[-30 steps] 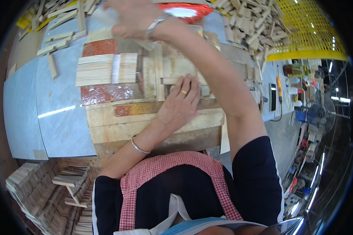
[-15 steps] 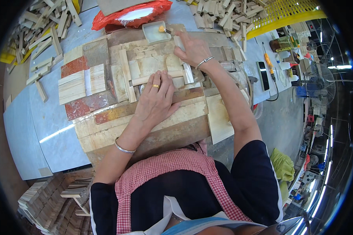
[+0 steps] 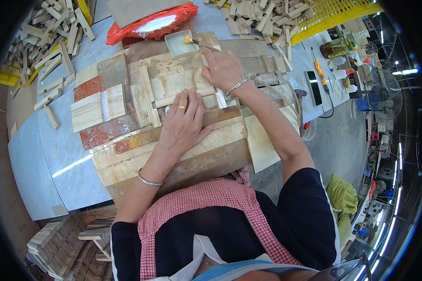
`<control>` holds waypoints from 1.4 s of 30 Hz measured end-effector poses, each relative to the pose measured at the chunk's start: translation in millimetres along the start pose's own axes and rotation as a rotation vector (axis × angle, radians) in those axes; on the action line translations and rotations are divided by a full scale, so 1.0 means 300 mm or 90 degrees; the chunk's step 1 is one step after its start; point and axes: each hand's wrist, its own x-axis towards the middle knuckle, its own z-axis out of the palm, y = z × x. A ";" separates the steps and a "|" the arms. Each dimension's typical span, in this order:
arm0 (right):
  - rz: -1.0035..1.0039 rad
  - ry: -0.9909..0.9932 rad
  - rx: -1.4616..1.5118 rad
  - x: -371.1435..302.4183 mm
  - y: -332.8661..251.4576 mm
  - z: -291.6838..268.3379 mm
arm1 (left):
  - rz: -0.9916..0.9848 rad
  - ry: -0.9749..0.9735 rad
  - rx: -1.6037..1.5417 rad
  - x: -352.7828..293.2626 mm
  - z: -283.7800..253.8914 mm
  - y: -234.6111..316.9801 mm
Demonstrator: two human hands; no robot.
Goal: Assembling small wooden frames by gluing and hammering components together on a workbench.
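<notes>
Wooden bar [image 3: 206,91] lies under the flattened left hand [image 3: 182,119]; at two o'clock, right hand [image 3: 224,71] curls, grip unclear.

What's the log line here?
left hand: on crosswise wood strip | right hand: at right-side wood strip | brush: across tray edge

The table [image 3: 38,164] bears a worn board [image 3: 220,134] and 1 phone [image 3: 313,89].

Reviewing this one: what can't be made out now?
All in the head view:
Crosspiece: middle hidden by the left hand.
Right strip: partly covered by the right hand.
Left palm: hidden by the hand's own back.
Crate: cut off by the top edge.
</notes>
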 end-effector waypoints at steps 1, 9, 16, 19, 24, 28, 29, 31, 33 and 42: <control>-0.049 0.095 -0.025 -0.010 -0.006 0.003 | 0.001 -0.005 -0.002 -0.002 0.001 0.003; -0.074 0.107 -0.068 -0.006 -0.006 0.005 | -0.002 -0.024 0.057 0.029 0.006 0.063; -0.014 0.051 0.030 -0.006 0.001 -0.065 | -0.013 -0.034 0.072 0.011 0.025 0.057; -0.046 0.075 0.057 -0.017 0.020 -0.073 | -0.015 -0.027 0.072 0.016 0.016 0.061; -0.038 0.101 0.105 -0.025 -0.006 -0.043 | -0.020 -0.013 0.036 -0.005 0.010 0.042; -0.031 0.150 0.144 -0.104 0.019 -0.112 | -0.019 -0.023 0.030 -0.008 0.008 0.035; -0.011 0.159 0.179 -0.154 0.026 -0.146 | -0.020 -0.021 0.029 -0.018 0.003 0.032; 0.053 0.160 0.224 -0.300 0.050 -0.210 | -0.035 -0.017 0.028 -0.039 0.001 0.022; 0.126 0.138 0.184 -0.494 0.093 -0.244 | -0.025 -0.011 0.019 -0.037 0.006 0.023; 0.242 0.124 0.104 -0.756 0.144 -0.157 | -0.044 0.028 -0.020 -0.057 0.036 0.022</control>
